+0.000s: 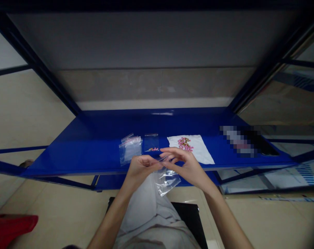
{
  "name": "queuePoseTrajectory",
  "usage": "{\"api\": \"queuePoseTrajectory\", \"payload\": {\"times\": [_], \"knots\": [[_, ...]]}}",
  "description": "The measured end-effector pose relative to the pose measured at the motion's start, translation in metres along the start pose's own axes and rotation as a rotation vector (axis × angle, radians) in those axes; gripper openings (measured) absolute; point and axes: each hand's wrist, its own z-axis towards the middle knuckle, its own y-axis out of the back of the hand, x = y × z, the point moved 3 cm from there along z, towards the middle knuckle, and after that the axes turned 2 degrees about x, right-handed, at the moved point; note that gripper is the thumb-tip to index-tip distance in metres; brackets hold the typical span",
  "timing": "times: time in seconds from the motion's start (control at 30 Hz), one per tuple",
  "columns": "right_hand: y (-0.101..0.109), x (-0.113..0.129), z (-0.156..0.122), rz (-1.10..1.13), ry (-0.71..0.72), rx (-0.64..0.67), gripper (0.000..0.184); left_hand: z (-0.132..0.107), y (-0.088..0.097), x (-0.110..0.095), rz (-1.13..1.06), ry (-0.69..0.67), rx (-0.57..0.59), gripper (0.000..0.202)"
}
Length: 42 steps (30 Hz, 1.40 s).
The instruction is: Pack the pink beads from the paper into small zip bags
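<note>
Between my two hands hangs a clear zip bag (167,180), its top edge pinched by the fingers. My left hand (142,168) is closed on the bag's left side. On the other side my right hand (185,165) grips the same edge with thumb and fingers. No contents show inside the bag. Just beyond my hands lies another zip bag (151,140) with a few pink and brownish pieces at its bottom. To its left is a stack of clear zip bags (131,150). A white cloth (202,152) at the right bears a pile of pink and gold-brown pills (185,144).
The blue metal shelf (99,138) has upright posts at both sides and a front edge close to my wrists. A dark, blurred-out item (250,141) lies at its right end. Something red (14,228) is on the floor at the lower left.
</note>
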Motion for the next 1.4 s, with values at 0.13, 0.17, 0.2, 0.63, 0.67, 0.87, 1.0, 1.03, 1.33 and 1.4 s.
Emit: {"api": "queuePoseTrajectory", "payload": {"times": [0.13, 0.17, 0.2, 0.63, 0.67, 0.87, 1.0, 1.03, 1.33, 1.4], "knots": [[0.004, 0.017, -0.008, -0.139, 0.173, 0.001, 0.026, -0.004, -0.004, -0.005, -0.074, 0.02, 0.034, 0.025], [0.004, 0.02, -0.011, -0.162, 0.203, 0.011, 0.024, -0.005, -0.006, -0.005, -0.098, 0.031, 0.055, 0.027], [0.005, 0.022, -0.013, -0.181, 0.222, 0.026, 0.022, -0.007, -0.007, -0.005, -0.118, 0.042, 0.077, 0.029], [0.011, 0.021, -0.014, -0.398, 0.21, 0.043, 0.012, -0.008, 0.0, -0.021, 0.057, 0.029, 0.299, 0.021], [0.01, 0.02, -0.014, -0.415, 0.199, 0.055, 0.013, -0.008, 0.001, -0.021, 0.072, 0.028, 0.32, 0.02], [0.0, 0.016, -0.017, -0.574, 0.167, 0.144, 0.015, -0.006, 0.004, -0.019, 0.275, -0.074, 0.201, 0.013], [-0.01, 0.013, -0.02, -0.785, 0.19, 0.145, 0.018, -0.009, 0.001, -0.021, 0.408, -0.199, 0.019, 0.012], [-0.012, 0.012, -0.02, -0.829, 0.194, 0.142, 0.019, -0.011, 0.0, -0.022, 0.433, -0.24, -0.023, 0.012], [-0.023, 0.001, -0.016, -0.951, 0.14, 0.188, 0.012, -0.022, -0.01, -0.031, 0.734, -0.648, -0.156, 0.012], [-0.019, 0.001, -0.015, -0.893, 0.135, 0.192, 0.014, -0.022, -0.008, -0.03, 0.684, -0.628, -0.078, 0.01]]}}
